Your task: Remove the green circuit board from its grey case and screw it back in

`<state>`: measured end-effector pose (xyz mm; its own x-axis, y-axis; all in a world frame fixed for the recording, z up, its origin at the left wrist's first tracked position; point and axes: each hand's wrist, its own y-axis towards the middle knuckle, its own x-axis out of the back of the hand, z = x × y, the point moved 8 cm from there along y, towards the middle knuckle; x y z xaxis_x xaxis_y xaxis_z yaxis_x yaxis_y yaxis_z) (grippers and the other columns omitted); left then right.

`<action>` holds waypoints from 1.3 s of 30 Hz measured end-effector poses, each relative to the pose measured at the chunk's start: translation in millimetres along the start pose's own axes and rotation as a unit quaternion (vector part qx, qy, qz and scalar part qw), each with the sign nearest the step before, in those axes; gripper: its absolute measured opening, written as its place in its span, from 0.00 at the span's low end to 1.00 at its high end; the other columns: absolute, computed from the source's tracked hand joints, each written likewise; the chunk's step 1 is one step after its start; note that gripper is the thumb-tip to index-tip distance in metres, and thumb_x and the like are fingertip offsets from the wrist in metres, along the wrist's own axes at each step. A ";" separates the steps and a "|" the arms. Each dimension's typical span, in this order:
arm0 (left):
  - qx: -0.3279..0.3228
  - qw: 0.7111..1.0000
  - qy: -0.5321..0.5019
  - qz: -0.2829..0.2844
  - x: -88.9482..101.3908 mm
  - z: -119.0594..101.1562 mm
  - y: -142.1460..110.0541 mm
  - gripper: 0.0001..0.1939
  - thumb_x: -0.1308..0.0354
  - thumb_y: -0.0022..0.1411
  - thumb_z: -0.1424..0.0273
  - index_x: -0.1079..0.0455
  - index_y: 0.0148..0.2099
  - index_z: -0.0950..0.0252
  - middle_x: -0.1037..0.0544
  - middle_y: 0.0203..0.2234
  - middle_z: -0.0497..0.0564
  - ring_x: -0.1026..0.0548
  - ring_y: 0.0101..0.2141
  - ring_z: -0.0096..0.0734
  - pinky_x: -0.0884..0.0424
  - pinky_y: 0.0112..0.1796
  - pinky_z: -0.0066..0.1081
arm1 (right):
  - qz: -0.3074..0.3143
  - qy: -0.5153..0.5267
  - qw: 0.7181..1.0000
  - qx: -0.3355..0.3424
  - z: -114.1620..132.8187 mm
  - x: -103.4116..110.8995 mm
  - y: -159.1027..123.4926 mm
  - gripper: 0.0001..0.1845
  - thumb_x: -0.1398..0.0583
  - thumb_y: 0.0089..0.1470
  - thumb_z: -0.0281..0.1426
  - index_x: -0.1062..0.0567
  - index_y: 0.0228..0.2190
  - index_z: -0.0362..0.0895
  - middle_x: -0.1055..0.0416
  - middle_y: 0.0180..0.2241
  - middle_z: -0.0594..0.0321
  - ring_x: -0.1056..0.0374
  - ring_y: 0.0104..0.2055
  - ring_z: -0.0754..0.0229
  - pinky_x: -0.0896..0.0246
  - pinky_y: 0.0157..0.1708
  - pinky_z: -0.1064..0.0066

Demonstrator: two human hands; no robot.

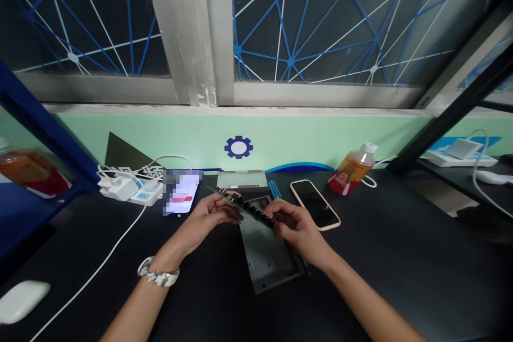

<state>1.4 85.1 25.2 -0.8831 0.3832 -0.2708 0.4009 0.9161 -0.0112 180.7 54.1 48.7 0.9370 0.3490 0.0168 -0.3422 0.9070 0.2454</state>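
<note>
I'm turning a slim green circuit board with round black parts (253,211), tilted above the 12 o'clock end of a shallow grey, rectangular, metal-looking tray (266,251) on the matte black worktop (192,310). The fingers of my right hand (298,224) pinch its 4 o'clock end; those of my left hand (210,214) curl around its 10 o'clock end. It seems an orienting step; the next move calls for an even, edge-only grip.

A patterned silver-white band (163,278) circles the left wrist, forearms (138,302) bare.
</note>
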 end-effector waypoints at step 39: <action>-0.206 0.973 0.089 0.049 -45.1 -33.3 -22.3 0.46 0.32 0.50 0.50 0.45 0.66 0.58 0.37 0.62 0.61 0.36 0.59 0.56 0.36 0.57 0.48 | 0.051 0.244 0.922 -0.296 -53.4 -25.9 -14.0 0.18 0.41 0.57 0.41 0.30 0.26 0.38 0.24 0.22 0.55 0.32 0.16 0.63 0.42 0.08 0.78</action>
<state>24.3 51.3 69.7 -0.8889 0.4513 -0.0792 0.3856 0.8301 0.4027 157.4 45.0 -7.0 0.8041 0.3733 -0.4628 -0.5409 0.7824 -0.3086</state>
